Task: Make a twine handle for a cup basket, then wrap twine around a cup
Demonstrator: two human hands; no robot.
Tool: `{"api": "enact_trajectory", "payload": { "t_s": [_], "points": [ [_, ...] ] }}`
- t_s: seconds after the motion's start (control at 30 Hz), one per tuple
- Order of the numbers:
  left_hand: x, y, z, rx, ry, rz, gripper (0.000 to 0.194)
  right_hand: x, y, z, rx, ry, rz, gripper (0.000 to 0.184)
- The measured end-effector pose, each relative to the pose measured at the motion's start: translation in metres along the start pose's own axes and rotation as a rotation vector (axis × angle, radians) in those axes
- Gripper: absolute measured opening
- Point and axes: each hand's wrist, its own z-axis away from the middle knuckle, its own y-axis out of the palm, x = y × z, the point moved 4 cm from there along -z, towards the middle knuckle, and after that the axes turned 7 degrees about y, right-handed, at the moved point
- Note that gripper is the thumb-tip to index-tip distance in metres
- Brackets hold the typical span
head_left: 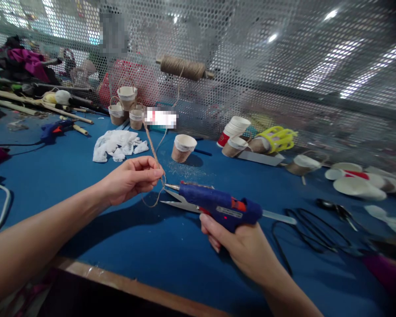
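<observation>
Pinching the cord (152,145) over the table (152,264): left hand (133,178). Loose loop (156,204) could snag on scissors (180,202) blades alongside. Nozzle (172,187) just beside the pinch, likely hot; slipping might burn. Glue gun (221,204) clamped in right hand (244,246); over-squeezing could flood cord.

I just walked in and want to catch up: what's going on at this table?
A person pinches a length of twine in the left hand and grips a blue glue gun in the right hand. The nozzle is close to the twine's lower end; whether they touch is hard to tell. Scissors show just below the nozzle. A small brown-and-white cup stands beyond on the blue table.
</observation>
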Motion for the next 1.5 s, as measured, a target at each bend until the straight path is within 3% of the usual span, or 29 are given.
{"api": "enact_trajectory", "payload": {
  "t_s": [0.9, 1.3, 1.5],
  "points": [
    [0.001, -0.002, -0.001, -0.030, 0.040, -0.011, 0.015, -0.007, 0.003, 0.003, 0.020, 0.066, -0.113, 0.025],
    [0.001, -0.006, -0.005, -0.040, 0.051, -0.012, 0.016, -0.009, 0.001, -0.011, 0.221, 0.032, -0.319, 0.028],
    [-0.001, -0.004, -0.005, -0.014, 0.085, -0.015, 0.017, -0.007, 0.003, -0.015, 0.107, 0.065, -0.234, 0.029]
  ]
}}
